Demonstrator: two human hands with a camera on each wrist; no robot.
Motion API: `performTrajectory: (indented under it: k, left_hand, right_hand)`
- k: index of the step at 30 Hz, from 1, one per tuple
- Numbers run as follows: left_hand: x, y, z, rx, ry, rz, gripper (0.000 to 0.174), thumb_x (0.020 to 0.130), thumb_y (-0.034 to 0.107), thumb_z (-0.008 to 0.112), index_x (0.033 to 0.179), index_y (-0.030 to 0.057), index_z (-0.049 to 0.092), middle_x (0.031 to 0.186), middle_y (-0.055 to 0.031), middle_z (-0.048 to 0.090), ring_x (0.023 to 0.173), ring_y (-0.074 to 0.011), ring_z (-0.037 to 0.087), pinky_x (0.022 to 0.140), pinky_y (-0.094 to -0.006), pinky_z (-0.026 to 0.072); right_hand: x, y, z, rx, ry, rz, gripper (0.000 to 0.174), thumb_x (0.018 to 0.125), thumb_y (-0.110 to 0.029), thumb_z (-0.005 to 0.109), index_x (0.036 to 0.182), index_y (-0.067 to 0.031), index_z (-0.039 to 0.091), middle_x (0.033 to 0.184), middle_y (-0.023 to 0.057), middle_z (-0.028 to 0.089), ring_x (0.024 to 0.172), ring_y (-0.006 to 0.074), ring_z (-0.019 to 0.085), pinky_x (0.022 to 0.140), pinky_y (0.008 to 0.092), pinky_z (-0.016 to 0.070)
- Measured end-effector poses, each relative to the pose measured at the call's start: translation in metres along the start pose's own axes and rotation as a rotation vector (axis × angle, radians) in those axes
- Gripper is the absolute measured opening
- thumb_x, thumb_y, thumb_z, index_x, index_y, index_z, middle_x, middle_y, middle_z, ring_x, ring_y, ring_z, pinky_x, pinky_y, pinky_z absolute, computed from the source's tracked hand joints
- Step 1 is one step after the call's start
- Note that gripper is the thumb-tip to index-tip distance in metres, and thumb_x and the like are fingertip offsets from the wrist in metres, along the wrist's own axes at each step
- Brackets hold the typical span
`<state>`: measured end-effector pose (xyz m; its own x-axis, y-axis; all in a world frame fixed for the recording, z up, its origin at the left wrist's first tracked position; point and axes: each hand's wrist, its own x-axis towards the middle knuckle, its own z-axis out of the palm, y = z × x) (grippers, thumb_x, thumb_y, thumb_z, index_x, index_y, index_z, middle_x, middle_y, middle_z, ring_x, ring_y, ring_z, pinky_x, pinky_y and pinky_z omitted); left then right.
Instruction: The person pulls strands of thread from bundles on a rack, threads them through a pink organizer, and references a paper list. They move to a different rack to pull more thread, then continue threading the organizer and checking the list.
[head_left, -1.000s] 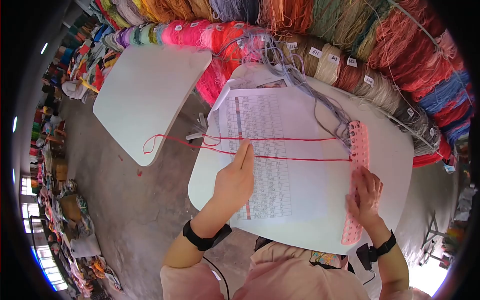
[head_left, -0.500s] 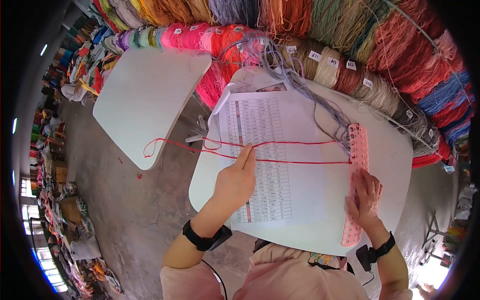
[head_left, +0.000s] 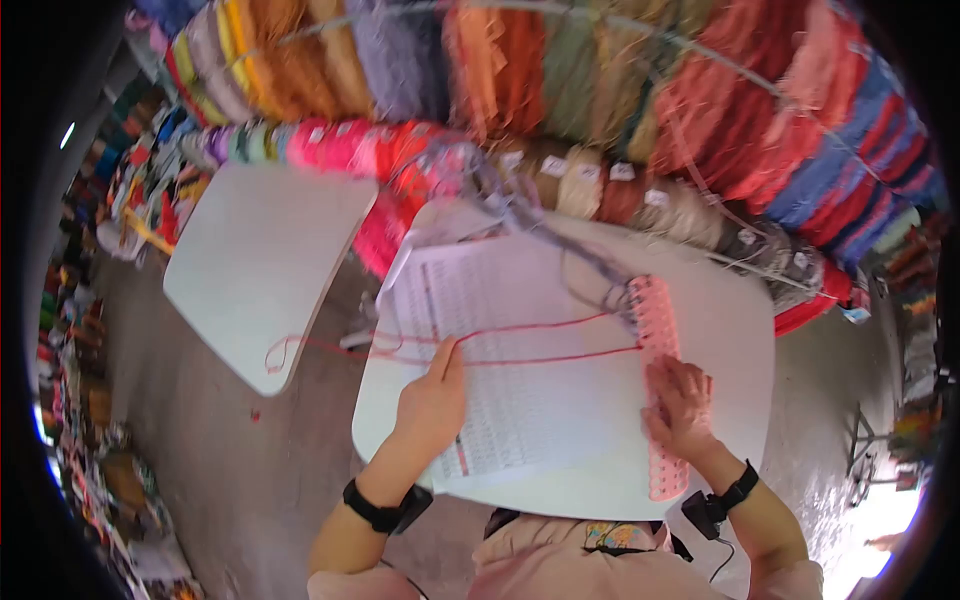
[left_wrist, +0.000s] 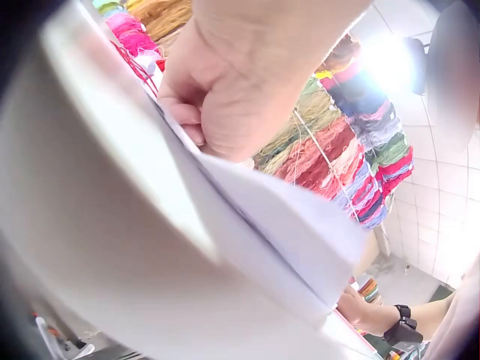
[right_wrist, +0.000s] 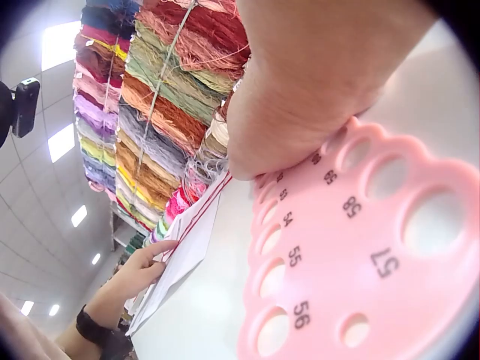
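A long pink thread card (head_left: 667, 478) with numbered holes lies on the white table. My right hand (head_left: 682, 405) rests across its middle, fingers laid over the card and thumb toward its left edge. Red thread (head_left: 560, 358) runs leftward from the card's upper part in two strands that loop past the table edge. Over a printed number chart (head_left: 510, 440), the extended index finger of my left hand (head_left: 432, 405) presses down where the upper strand bends. Its other fingers are tucked in, as the left wrist view shows. Grey threads (head_left: 590, 258) hang into the card's top holes.
Labelled skeins (head_left: 580, 185) of many colours line the far side of the table (head_left: 735, 330). A second white table (head_left: 270, 250) stands to the left, with a gap of floor between. Beneath the chart's top edge lie other papers.
The head view has tilted up and shifted, blurring the picture, so the table sits lower and more to the left. Both hands keep their places on the chart and card.
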<state>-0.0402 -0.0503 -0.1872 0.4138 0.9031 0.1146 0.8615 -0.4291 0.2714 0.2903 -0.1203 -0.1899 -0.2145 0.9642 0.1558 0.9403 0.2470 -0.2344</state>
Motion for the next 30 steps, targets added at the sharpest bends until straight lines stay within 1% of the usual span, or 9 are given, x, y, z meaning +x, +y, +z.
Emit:
performTrajectory:
  k: [5,6,7,9,15,18,20,24,30]
  left_hand:
    - [-0.004,-0.007,-0.003,-0.043,-0.04,0.103,0.053,0.068,0.002,0.044,0.119,-0.006,0.033,0.129,-0.0182,0.031,0.075,-0.0383,0.055,0.063,-0.0436,0.0466]
    - [-0.001,-0.008,-0.008,-0.092,-0.223,0.007,0.06,0.068,0.007,0.047,0.123,-0.0072,0.028,0.131,-0.0228,0.026,0.111,-0.0391,0.039,0.08,-0.0434,0.0433]
    - [-0.003,-0.003,-0.006,0.017,0.026,0.147,0.046,0.07,0.009,0.051,0.113,-0.0036,0.043,0.117,-0.0211,0.045,0.101,-0.0332,0.05,0.075,-0.0386,0.0464]
    - [-0.003,0.004,-0.017,-0.013,0.013,0.207,0.041,0.071,0.005,0.047,0.11,-0.0062,0.044,0.107,-0.0286,0.048,0.098,-0.0375,0.049,0.084,-0.0374,0.0413]
    - [0.019,-0.015,-0.021,0.134,-0.402,0.305,0.048,0.069,0.006,0.049,0.114,-0.0078,0.04,0.114,-0.03,0.043,0.101,-0.0428,0.044,0.087,-0.0404,0.0391]
    - [0.041,0.056,-0.078,0.136,-0.394,0.026,0.037,0.071,0.007,0.052,0.106,-0.0052,0.049,0.101,-0.0257,0.054,0.09,-0.0395,0.053,0.079,-0.0372,0.0434]
    - [0.065,0.08,-0.095,-0.11,-0.412,0.073,0.024,0.073,0.013,0.056,0.094,0.0012,0.057,0.083,-0.0151,0.06,0.075,-0.0244,0.06,0.061,-0.0325,0.0471]
    - [0.111,0.223,-0.138,-0.208,-0.038,0.314,0.012,0.076,0.014,0.056,0.076,0.003,0.058,0.062,-0.0132,0.056,0.062,-0.0285,0.056,0.055,-0.0349,0.0433]
    - [0.199,0.32,-0.141,-0.253,0.216,0.532,0.014,0.074,0.004,0.051,0.087,0.0022,0.057,0.079,-0.0142,0.058,0.072,-0.031,0.056,0.061,-0.0343,0.0454]
  right_hand:
    - [-0.018,0.012,0.019,0.034,0.027,0.005,0.052,0.075,-0.033,0.05,0.122,-0.015,0.042,0.124,0.0083,0.039,0.112,0.028,0.034,0.089,0.0456,0.0274]
    - [-0.015,0.008,0.01,0.001,-0.03,0.031,0.052,0.076,-0.035,0.05,0.123,-0.0152,0.041,0.125,0.0069,0.038,0.112,0.0275,0.035,0.09,0.0451,0.0272]
    - [-0.014,0.006,-0.002,-0.007,-0.048,0.008,0.052,0.077,-0.036,0.049,0.124,-0.0152,0.04,0.126,0.0056,0.038,0.113,0.0279,0.034,0.092,0.0443,0.0265]
    - [-0.015,0.005,-0.011,0.05,-0.052,0.03,0.053,0.078,-0.036,0.048,0.125,-0.0142,0.039,0.127,0.0085,0.036,0.115,0.0279,0.033,0.093,0.0426,0.0265]
    - [-0.028,0.036,0.003,0.406,0.153,-0.083,0.048,0.078,-0.028,0.052,0.122,-0.013,0.041,0.125,0.0126,0.036,0.112,0.0297,0.037,0.092,0.0403,0.0313]
    - [-0.042,0.066,-0.01,0.587,0.222,-0.12,0.041,0.077,-0.021,0.054,0.116,-0.011,0.046,0.122,0.0145,0.038,0.108,0.0312,0.041,0.09,0.038,0.0352]
    - [-0.059,0.087,-0.023,0.671,0.181,-0.062,0.035,0.077,-0.017,0.055,0.11,-0.009,0.051,0.119,0.0155,0.041,0.106,0.0315,0.044,0.088,0.0368,0.0377]
    - [-0.083,0.133,-0.048,0.719,0.199,-0.072,0.027,0.075,-0.015,0.057,0.101,-0.0067,0.056,0.109,0.0137,0.049,0.099,0.029,0.05,0.082,0.0348,0.0428]
    - [-0.122,0.16,-0.059,0.762,0.125,-0.165,0.022,0.073,-0.007,0.058,0.094,-0.0026,0.058,0.096,0.0118,0.057,0.089,0.0259,0.056,0.075,0.0312,0.0459]
